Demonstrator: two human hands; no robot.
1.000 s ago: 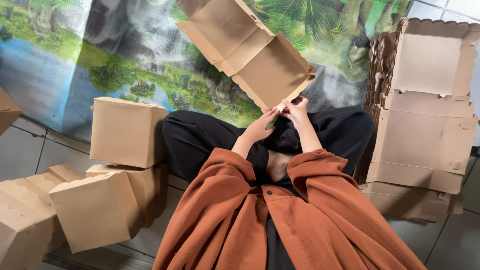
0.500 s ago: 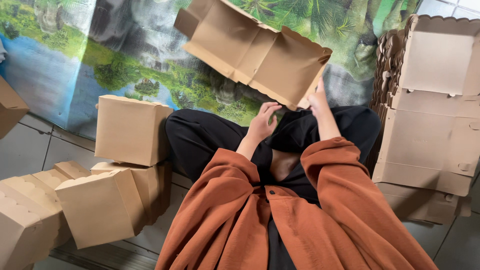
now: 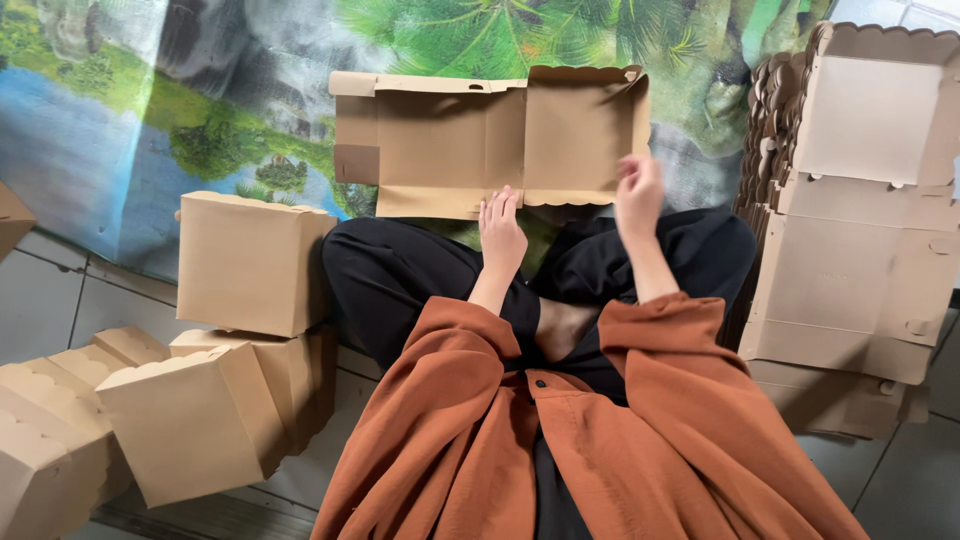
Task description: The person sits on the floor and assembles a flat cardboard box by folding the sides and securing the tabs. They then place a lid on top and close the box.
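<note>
I sit cross-legged in black trousers and a rust-orange shirt. In front of my knees I hold up a partly folded brown cardboard box (image 3: pixel 450 140), laid out wide with its inside facing me and scalloped edges along the top and bottom. My left hand (image 3: pixel 500 232) grips the middle of its lower edge, fingers flat on the card. My right hand (image 3: pixel 638 190), blurred and with curled fingers, is at the lower right corner of the box and seems to hold it there.
Several folded brown boxes stand at my left, the nearest one (image 3: pixel 250 262) beside my knee and others (image 3: pixel 190 420) lower down. A tall stack of flat box blanks (image 3: pixel 860 230) leans at my right. A printed landscape backdrop (image 3: pixel 120 120) lies ahead on grey floor tiles.
The box has swung from a tilted position to level and spread wide, facing me. My left hand has moved up onto its lower edge, and my right hand has shifted to the right corner.
</note>
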